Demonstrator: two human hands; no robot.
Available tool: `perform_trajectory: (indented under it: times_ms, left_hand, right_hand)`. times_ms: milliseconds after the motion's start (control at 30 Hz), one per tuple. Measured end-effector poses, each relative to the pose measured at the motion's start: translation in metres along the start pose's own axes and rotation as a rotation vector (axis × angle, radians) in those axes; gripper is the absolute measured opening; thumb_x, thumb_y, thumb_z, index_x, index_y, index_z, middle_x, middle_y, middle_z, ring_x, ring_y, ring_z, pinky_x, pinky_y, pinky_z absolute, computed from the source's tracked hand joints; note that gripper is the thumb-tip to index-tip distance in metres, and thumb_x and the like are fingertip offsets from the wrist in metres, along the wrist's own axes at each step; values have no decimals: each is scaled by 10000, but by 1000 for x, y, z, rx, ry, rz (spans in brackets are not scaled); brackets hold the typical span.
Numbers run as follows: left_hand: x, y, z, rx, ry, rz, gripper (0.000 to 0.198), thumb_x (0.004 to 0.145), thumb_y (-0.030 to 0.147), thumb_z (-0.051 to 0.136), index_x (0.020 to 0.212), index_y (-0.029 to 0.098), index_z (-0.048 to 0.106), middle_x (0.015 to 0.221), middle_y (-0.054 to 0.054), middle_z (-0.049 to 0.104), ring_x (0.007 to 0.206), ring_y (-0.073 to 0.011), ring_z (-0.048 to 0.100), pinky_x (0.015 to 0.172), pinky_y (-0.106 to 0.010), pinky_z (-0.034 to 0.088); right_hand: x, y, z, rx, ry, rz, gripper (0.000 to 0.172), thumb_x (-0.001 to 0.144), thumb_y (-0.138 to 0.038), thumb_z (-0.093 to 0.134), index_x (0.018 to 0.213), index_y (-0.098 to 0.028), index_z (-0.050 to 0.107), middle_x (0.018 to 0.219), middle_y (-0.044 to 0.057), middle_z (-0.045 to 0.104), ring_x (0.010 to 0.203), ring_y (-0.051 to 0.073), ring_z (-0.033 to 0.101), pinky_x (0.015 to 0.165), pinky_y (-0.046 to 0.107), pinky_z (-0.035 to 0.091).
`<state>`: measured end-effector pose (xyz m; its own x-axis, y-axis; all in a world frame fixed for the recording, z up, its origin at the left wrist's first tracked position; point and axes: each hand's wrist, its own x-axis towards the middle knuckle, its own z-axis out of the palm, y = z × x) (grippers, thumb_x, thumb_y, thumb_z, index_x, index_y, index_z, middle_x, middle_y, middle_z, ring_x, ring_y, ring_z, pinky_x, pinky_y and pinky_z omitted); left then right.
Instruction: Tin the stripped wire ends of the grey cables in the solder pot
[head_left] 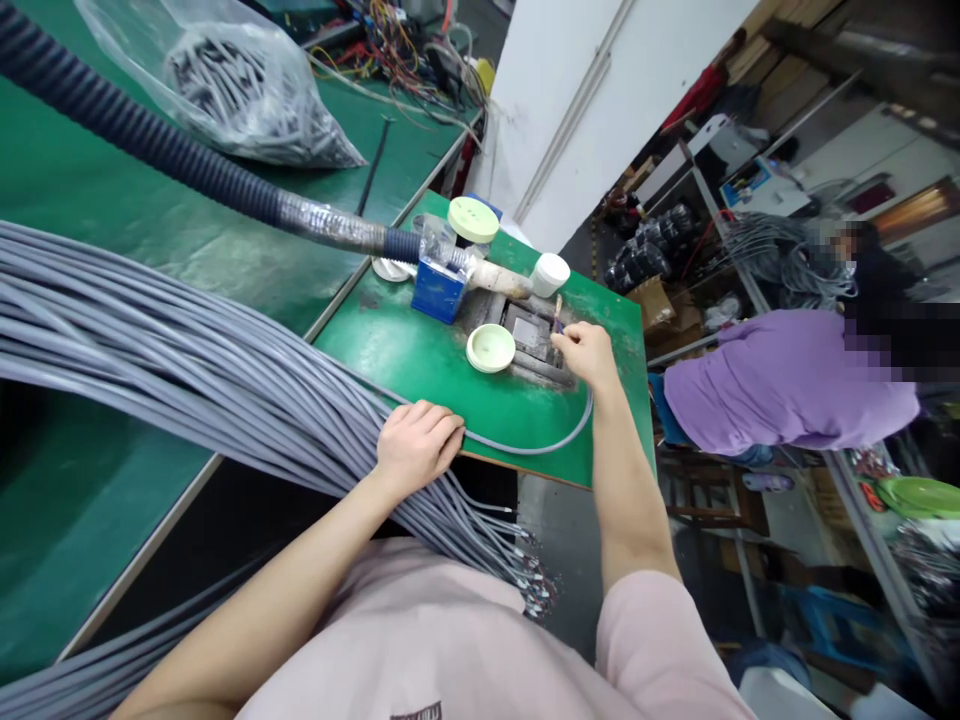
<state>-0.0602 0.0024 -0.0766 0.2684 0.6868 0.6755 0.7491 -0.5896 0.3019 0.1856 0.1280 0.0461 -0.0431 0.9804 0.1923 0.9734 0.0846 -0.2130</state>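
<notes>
My right hand [589,352] pinches the end of a grey cable [529,451], with its thin stripped wires [558,312] pointing up between the fingertips. Just left of these wires is a square solder pot [531,332] with a grey metallic surface, set in a dark, stained frame. The cable bows from my right hand along the board's front edge to my left hand [420,445]. My left hand is closed over that cable, on top of a thick bundle of grey cables [247,375]. A small pale-green dish [490,349] sits at the pot's left.
A ribbed black hose [150,135] ends in a nozzle above the pot, propped on a blue box [439,290]. Behind stand a white jar [550,273] and a pale-yellow round lid [473,219]. Cable ends [536,585] hang off the edge. A person in purple [780,380] is at right.
</notes>
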Motion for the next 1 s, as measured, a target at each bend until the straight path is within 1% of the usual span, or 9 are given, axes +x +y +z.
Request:
perform_trajectory:
  times_ms: [133, 267, 400, 500, 633, 700, 767, 867, 1000]
  left_hand:
    - [5, 0, -6, -163, -20, -71, 107, 859, 286, 601, 854, 218, 684, 841, -18, 718, 778, -170, 611, 700, -342, 382]
    - [16, 11, -10, -720, 30, -368, 141, 827, 328, 636, 862, 209, 702, 825, -28, 693, 775, -157, 620, 734, -320, 446]
    - [23, 48, -3, -1406, -81, -617, 350, 689, 374, 764, 988, 202, 708, 865, -36, 674, 789, -155, 620, 742, -303, 499]
    - [22, 79, 5, -1692, -145, -698, 362, 659, 367, 798, 979, 214, 726, 824, -20, 651, 751, -139, 610, 729, -293, 504]
    - [16, 103, 10, -1798, -147, -721, 270, 663, 357, 798, 891, 219, 752, 826, -10, 589, 694, -117, 581, 659, -281, 502]
    - [15, 106, 8, -1769, -135, -739, 211, 666, 373, 795, 788, 206, 751, 836, -19, 587, 741, -128, 579, 692, -293, 502]
    - [16, 106, 2, -1736, -115, -756, 254, 653, 429, 796, 672, 188, 720, 841, -33, 594, 795, -150, 582, 739, -319, 503]
    - [22, 102, -9, -1710, -120, -780, 393, 645, 525, 775, 564, 168, 632, 881, -52, 604, 849, -179, 588, 777, -355, 505]
    - [26, 97, -16, -1755, -226, -857, 420, 663, 564, 742, 631, 168, 608, 973, -72, 644, 818, -178, 590, 738, -350, 508]
  right_hand:
    - [-61, -20, -23, 342, 112, -65, 320, 774, -285, 563, 493, -190, 443, 579, -24, 418, 564, 119, 425, 586, 267, 333]
    - [-121, -40, -26, 688, 114, -58, 303, 813, -331, 599, 551, -191, 539, 610, -17, 458, 550, 115, 430, 536, 267, 331]
    - [-164, -55, -11, 922, 105, 36, 331, 831, -375, 621, 564, -194, 547, 628, -13, 478, 531, 106, 429, 493, 260, 330]
    - [-183, -61, 0, 1014, 84, 97, 330, 824, -397, 635, 580, -190, 555, 613, -24, 470, 501, 92, 416, 471, 250, 329]
    - [-199, -62, 5, 1146, 59, 165, 345, 810, -406, 650, 577, -185, 527, 565, -43, 436, 442, 71, 386, 425, 236, 292]
    - [-204, -61, 5, 1189, 53, 203, 360, 804, -424, 654, 577, -186, 507, 540, -50, 425, 423, 67, 378, 412, 230, 275]
    - [-208, -59, 5, 1211, 29, 231, 362, 801, -454, 649, 596, -190, 508, 515, -55, 426, 408, 68, 370, 404, 226, 272]
    - [-217, -57, 7, 1211, -97, 208, 350, 804, -500, 626, 651, -193, 560, 506, -48, 466, 409, 78, 390, 399, 221, 290]
    - [-231, -58, 12, 1173, -250, 97, 364, 880, -508, 517, 763, -193, 658, 473, -47, 451, 403, 86, 379, 416, 227, 296]
